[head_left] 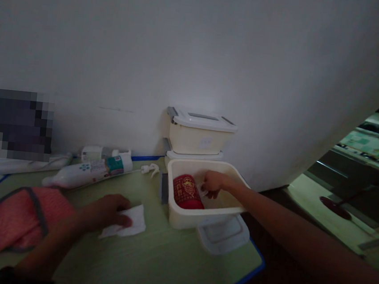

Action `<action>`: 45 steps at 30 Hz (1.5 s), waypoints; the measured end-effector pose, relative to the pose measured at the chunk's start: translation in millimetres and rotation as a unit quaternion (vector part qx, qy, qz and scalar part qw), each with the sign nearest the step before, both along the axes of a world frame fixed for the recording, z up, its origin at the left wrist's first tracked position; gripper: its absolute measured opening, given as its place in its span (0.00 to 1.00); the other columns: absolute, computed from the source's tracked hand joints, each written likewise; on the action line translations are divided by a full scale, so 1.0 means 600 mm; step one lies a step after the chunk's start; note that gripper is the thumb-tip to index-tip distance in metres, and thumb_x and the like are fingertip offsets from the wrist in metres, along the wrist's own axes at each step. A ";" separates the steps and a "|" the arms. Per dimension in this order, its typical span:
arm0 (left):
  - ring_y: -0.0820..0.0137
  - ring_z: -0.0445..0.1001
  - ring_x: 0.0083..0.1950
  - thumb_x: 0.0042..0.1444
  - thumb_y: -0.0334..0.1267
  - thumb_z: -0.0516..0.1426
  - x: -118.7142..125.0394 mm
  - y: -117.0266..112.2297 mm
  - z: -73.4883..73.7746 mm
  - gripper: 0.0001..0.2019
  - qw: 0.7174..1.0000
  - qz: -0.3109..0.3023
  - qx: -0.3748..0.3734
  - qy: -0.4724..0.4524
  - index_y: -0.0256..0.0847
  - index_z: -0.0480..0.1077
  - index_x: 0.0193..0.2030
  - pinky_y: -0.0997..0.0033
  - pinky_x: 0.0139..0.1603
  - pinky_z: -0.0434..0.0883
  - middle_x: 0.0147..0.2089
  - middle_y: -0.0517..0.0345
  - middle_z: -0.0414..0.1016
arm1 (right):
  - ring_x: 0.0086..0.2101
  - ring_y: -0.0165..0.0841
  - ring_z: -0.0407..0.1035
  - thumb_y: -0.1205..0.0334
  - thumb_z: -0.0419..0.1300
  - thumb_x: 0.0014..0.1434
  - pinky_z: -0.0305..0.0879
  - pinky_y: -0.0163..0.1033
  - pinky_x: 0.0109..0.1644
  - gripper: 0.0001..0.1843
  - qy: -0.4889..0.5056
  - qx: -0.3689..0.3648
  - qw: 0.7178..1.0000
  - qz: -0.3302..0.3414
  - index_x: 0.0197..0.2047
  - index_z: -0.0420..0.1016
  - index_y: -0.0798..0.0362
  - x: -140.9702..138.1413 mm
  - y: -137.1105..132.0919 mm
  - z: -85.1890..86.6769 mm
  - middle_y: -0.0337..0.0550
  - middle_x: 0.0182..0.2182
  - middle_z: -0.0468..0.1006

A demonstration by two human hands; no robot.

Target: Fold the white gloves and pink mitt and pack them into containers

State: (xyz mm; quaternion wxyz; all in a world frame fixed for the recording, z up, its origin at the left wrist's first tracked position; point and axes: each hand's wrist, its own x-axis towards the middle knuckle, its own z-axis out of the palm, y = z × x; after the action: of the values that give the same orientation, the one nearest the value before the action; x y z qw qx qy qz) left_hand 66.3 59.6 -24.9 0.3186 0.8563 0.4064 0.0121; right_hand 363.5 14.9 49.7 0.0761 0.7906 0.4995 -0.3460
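Observation:
My left hand (114, 213) is closed on a white tissue (137, 221) low over the green tabletop. My right hand (214, 183) reaches down into an open cream storage box (182, 219). Its fingers are curled by a small whitish thing, too dim to name. Beside them in the box lies a red cylindrical packet (187, 193) with gold print. A pale translucent lid (225, 235) lies in front of the box, partly under its edge.
Behind the open box stands a closed cream box (199, 138) on another lid. Along the wall lie a white bottle (89, 172) and a spray nozzle (151, 169). A pink cloth (28, 216) with grey edging lies left. The blue-edged table (150, 267) ends at right.

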 end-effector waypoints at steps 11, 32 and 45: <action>0.58 0.56 0.62 0.50 0.43 0.58 -0.025 -0.071 0.021 0.20 0.907 0.107 0.025 -0.406 0.49 0.64 0.51 0.55 0.61 0.54 0.59 0.53 0.61 | 0.22 0.30 0.70 0.62 0.56 0.54 0.65 0.34 0.25 0.09 0.125 0.379 0.909 0.121 0.25 0.71 0.56 -0.063 -0.072 0.140 0.42 0.21 0.75; 0.67 0.71 0.38 0.56 0.49 0.50 -0.100 -0.037 -0.009 0.18 0.753 0.273 -0.274 -0.532 0.38 0.72 0.39 0.71 0.34 0.68 0.40 0.51 0.75 | 0.22 0.27 0.68 0.52 0.61 0.50 0.64 0.33 0.26 0.13 0.580 0.383 0.718 -0.030 0.32 0.72 0.54 -0.300 -0.021 -0.107 0.37 0.21 0.74; 0.65 0.73 0.42 0.58 0.42 0.52 -0.080 -0.060 -0.014 0.15 0.746 0.196 -0.359 -0.526 0.34 0.71 0.44 0.67 0.44 0.69 0.42 0.48 0.76 | 0.19 0.25 0.67 0.59 0.64 0.43 0.69 0.33 0.22 0.11 0.680 0.293 0.670 -0.051 0.28 0.69 0.55 -0.294 -0.018 -0.131 0.33 0.19 0.72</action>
State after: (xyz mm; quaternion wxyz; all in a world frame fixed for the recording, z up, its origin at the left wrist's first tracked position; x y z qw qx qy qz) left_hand 18.4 23.5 -33.4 0.7562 0.4385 0.3075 0.3759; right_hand 187.1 4.0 -28.9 -0.5381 0.3417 0.4475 -0.6272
